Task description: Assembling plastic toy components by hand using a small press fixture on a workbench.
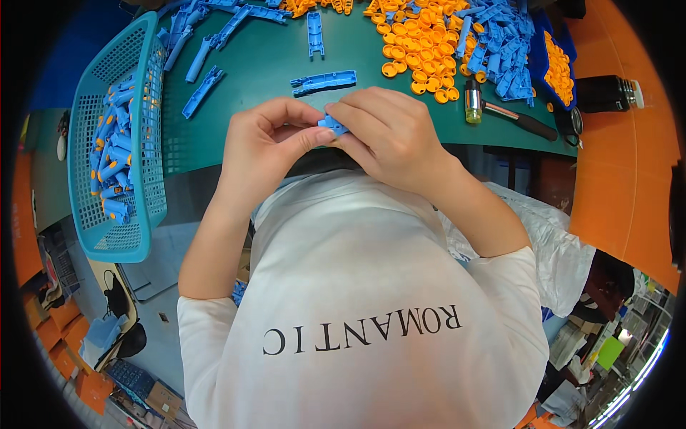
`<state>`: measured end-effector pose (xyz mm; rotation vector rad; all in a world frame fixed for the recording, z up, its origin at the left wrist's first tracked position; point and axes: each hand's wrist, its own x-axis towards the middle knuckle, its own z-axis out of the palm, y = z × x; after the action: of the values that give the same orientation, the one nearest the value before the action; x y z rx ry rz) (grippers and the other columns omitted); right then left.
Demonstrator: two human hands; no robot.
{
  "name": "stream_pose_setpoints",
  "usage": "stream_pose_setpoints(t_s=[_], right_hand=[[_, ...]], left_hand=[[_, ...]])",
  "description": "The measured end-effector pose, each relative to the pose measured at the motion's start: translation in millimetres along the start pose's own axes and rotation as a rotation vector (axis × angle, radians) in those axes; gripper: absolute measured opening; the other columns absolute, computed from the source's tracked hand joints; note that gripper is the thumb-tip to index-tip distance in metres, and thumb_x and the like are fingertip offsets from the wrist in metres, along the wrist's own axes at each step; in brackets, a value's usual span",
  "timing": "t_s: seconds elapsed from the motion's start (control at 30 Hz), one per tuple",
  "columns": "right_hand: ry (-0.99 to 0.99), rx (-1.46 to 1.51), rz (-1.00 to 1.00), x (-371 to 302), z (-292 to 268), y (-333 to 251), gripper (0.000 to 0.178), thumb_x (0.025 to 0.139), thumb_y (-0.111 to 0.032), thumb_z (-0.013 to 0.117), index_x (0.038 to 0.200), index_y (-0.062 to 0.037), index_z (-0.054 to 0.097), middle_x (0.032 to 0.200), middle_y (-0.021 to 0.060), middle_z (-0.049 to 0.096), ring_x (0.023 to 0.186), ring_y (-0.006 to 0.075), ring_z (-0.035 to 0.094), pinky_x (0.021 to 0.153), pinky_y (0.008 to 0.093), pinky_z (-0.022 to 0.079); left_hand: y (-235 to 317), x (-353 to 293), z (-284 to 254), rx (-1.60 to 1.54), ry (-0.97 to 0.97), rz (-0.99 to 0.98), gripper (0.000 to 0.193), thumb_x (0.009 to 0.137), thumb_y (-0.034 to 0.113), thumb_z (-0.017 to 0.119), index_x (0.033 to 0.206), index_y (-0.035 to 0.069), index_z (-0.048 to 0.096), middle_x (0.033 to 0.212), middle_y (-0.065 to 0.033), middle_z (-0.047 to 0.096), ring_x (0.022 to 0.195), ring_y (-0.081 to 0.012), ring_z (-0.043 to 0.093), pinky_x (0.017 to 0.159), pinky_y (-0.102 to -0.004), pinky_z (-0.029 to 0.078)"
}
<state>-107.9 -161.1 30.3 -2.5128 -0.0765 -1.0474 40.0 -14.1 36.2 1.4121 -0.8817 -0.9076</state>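
Both my hands meet at the near edge of the green table, closed on one small blue plastic part [333, 125]. My left hand [275, 136] pinches it between thumb and fingers from the left. From the right, my right hand [389, 132] grips it, its fingers hiding most of the part. Just beyond my fingers lies a long blue plastic half-shell [324, 81], hollow side showing. Another blue half-shell [315, 36] points away from me farther back, and a third [203, 91] rests at an angle to the left.
A teal basket [156, 129] holding blue pieces with orange ends stands at the left. Orange round caps [421, 53] and blue shells [504, 43] are heaped at the back right. Nearby are a hammer [518, 118], a small bottle [473, 104], a blue bin [537, 71] and a black flask [604, 94].
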Motion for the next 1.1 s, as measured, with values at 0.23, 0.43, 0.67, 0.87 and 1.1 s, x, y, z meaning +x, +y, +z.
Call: stream_pose_setpoints(t_s=[0.23, 0.43, 0.67, 0.87, 1.1], right_hand=[[0.118, 0.024, -0.035, -4, 9, -3, 0.028, 0.064, -0.003, 0.081, 0.092, 0.001, 0.073, 0.076, 0.0113, 0.066, 0.063, 0.0273, 0.065, 0.055, 0.0357, 0.051], [0.123, 0.105, 0.137, 3, 2, -8, 0.03, 0.068, -0.004, 0.084, 0.095, 0.0028, 0.073, 0.076, 0.0123, 0.068, 0.062, 0.0263, 0.064, 0.055, 0.0354, 0.05], [0.035, 0.149, 0.152, -24, -19, -7, 0.032, 0.069, -0.004, 0.085, 0.099, 0.0009, 0.074, 0.079, 0.0133, 0.069, 0.062, 0.0265, 0.062, 0.055, 0.0327, 0.047], [-0.32, 0.717, 0.35, -15, -50, -15, 0.034, 0.074, -0.007, 0.085, 0.104, 0.004, 0.074, 0.081, 0.0127, 0.071, 0.067, 0.0226, 0.065, 0.062, 0.0313, 0.05], [-0.286, 0.72, 0.265, -18, -60, -45, 0.024, 0.078, -0.005, 0.082, 0.099, 0.0033, 0.074, 0.082, 0.0133, 0.071, 0.066, 0.0245, 0.066, 0.057, 0.0305, 0.049]], left_hand=[[10, -10, 11, -0.075, 0.102, -0.053, 0.016, 0.091, 0.009, 0.078, 0.096, -0.006, 0.074, 0.09, -0.0077, 0.074, 0.084, -0.0099, 0.069, 0.074, -0.0224, 0.055], [5, -9, 2, -0.132, 0.163, -0.099, 0.017, 0.092, 0.01, 0.078, 0.096, -0.006, 0.073, 0.089, -0.008, 0.073, 0.079, -0.0098, 0.066, 0.075, -0.0233, 0.054], [16, -16, 9, -0.151, 0.116, -0.069, 0.015, 0.094, 0.01, 0.075, 0.095, -0.005, 0.073, 0.087, -0.008, 0.073, 0.082, -0.0109, 0.065, 0.075, -0.0229, 0.052], [1, -18, 0, 0.641, -0.067, 1.172, 0.017, 0.072, 0.002, 0.082, 0.086, -0.002, 0.073, 0.103, -0.0191, 0.074, 0.092, -0.0301, 0.073, 0.079, -0.0385, 0.064], [18, -33, 3, 0.191, -0.278, 0.798, 0.021, 0.074, 0.007, 0.085, 0.088, -0.002, 0.072, 0.095, -0.019, 0.074, 0.081, -0.0321, 0.074, 0.073, -0.0396, 0.064]])
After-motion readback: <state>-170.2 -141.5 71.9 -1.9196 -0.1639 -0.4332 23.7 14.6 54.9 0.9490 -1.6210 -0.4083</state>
